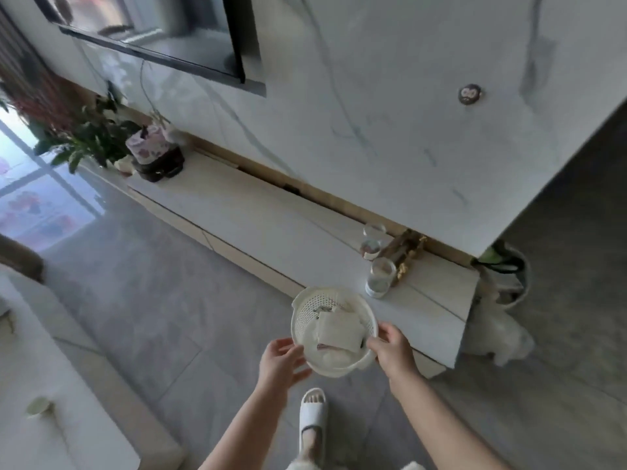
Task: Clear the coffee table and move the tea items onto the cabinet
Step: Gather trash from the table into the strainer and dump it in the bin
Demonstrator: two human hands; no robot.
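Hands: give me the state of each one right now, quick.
Left hand: open, fingers spread, supporting the white colander basket at its left side.
Right hand: gripping the basket's right rim, fingers curled over it.

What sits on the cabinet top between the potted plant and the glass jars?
Head view: the cabinet top between the potted plant and the glass jars is bare.

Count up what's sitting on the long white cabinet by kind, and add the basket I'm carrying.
Clear glass jars: 4
Gold and brown ornament: 1
Floral pot on a dark stand: 1
White perforated basket, held over the cabinet edge: 1
Total: 7
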